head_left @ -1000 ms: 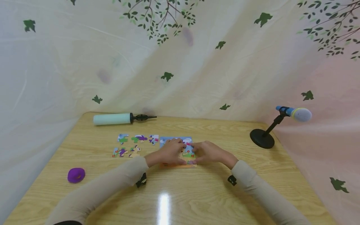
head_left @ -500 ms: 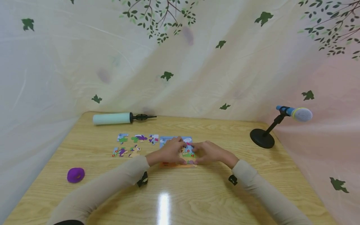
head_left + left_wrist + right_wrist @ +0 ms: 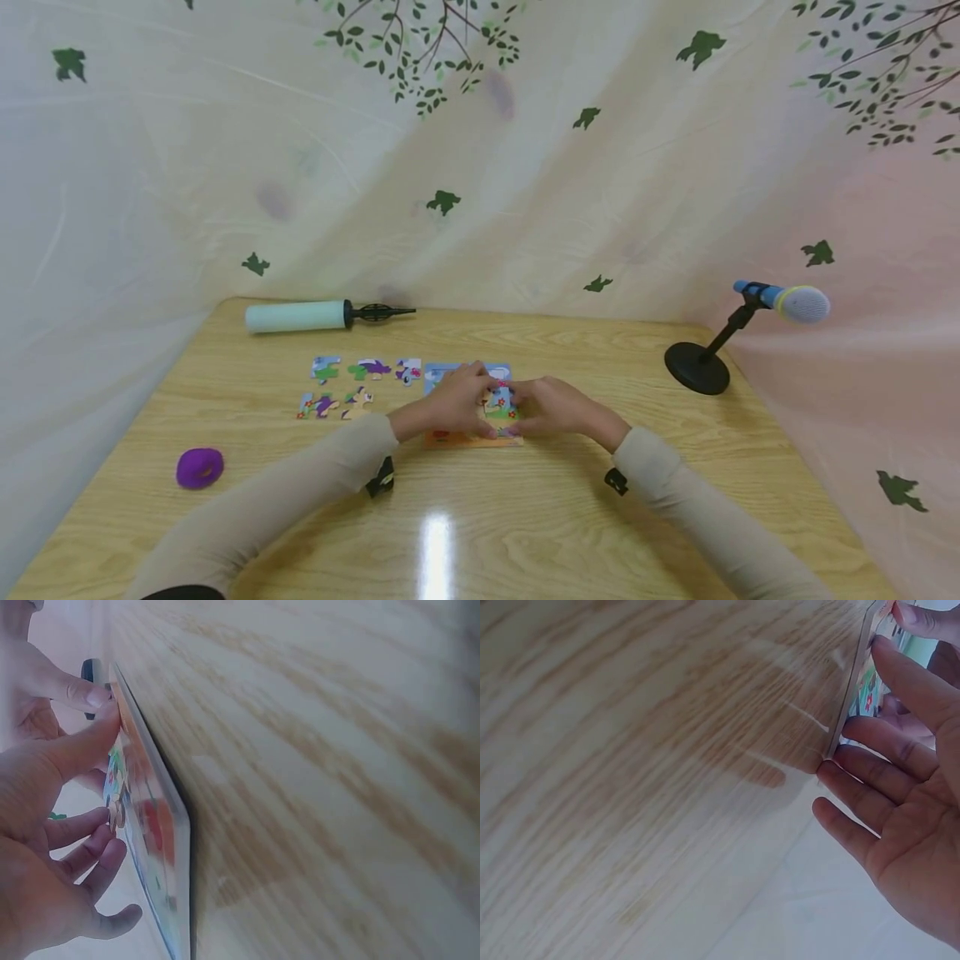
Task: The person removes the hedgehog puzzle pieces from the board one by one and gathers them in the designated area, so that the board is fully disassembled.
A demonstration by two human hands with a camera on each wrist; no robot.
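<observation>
My left hand (image 3: 454, 404) and right hand (image 3: 558, 406), fingers spread apart, touch a puzzle board (image 3: 474, 442) lying on the table (image 3: 570, 525) below the frame's centre; it looks light and stiff, its thin pieces (image 3: 500, 404) likely to slip, so I'd hold it by the rims

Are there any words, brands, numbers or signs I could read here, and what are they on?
None can be read.
Puzzle board: partly covered; any print is too small or blurred.
Loose puzzle pieces: pictures, no readable lettering.
Microphone, pump: no lettering visible.
</observation>
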